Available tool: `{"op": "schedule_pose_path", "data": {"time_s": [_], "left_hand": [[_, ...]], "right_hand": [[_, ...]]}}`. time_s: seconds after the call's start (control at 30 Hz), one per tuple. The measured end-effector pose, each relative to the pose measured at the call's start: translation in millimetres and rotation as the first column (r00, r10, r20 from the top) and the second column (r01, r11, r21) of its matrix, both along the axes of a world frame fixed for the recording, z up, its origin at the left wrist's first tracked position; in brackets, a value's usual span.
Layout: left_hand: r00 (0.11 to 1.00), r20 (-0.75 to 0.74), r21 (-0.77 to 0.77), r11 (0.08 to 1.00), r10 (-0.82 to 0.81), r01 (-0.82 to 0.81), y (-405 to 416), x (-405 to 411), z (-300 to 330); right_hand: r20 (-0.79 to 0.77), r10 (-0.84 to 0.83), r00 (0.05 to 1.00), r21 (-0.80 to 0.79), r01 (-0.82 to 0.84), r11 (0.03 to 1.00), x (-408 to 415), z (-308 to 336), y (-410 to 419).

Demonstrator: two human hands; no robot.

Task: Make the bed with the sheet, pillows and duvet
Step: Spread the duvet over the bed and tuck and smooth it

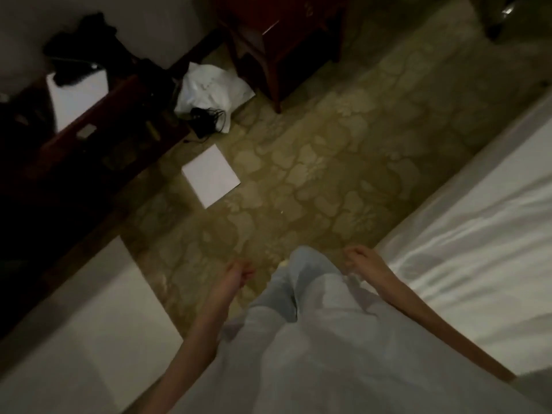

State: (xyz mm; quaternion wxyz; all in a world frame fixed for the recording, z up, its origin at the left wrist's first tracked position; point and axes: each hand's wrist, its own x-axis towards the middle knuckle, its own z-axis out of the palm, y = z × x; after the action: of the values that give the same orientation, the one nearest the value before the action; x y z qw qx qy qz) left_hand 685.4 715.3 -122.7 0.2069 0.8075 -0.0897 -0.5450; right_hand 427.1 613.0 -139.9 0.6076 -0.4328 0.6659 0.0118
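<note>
The view is dim, tilted and blurred. A bed with a white sheet point(466, 234) runs along the right side, its cloth lightly wrinkled. A second white bed or mattress point(89, 318) lies at the lower left. I stand on the carpet between them, my pale trousers point(301, 309) below me. My left hand point(239, 271) hangs over the carpet with fingers curled and nothing in it. My right hand point(358, 258) hangs beside the right bed's edge, fingers curled, holding nothing, apart from the sheet. No pillow or duvet is clearly in view.
Patterned olive carpet point(313, 162) fills the middle. A white sheet of paper point(210, 176) lies on it. A crumpled white cloth point(209, 85) with black cables point(206, 118) sits near a dark red wooden table point(277, 34). A dark wooden desk point(74, 144) stands at the left.
</note>
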Motion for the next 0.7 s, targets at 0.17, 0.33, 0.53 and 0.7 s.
{"op": "schedule_pose_path", "data": {"time_s": [0.17,0.33,0.53,0.7], "left_hand": [[0.969,-0.137,-0.050,0.978,-0.207,0.202,-161.9,1.8,6.9],[0.893,-0.169,-0.098,0.908,-0.418,0.407,-317.1,-23.7,12.7],[0.843,-0.038,-0.052,0.843,-0.537,0.535,-454.4,-53.2,17.8],[0.801,0.001,-0.082,0.798,-0.599,0.597,-542.1,-82.7,28.6]], "right_hand": [[-0.045,-0.219,0.975,0.044,0.221,0.974,-8.6,3.0,-42.3],[-0.087,-0.399,0.913,0.007,0.401,0.916,-17.7,-2.6,-120.4],[-0.092,-0.523,0.848,-0.006,0.524,0.851,-51.7,-9.3,-261.2],[0.031,-0.605,0.796,-0.020,0.606,0.796,-94.5,18.4,-395.5]]}}
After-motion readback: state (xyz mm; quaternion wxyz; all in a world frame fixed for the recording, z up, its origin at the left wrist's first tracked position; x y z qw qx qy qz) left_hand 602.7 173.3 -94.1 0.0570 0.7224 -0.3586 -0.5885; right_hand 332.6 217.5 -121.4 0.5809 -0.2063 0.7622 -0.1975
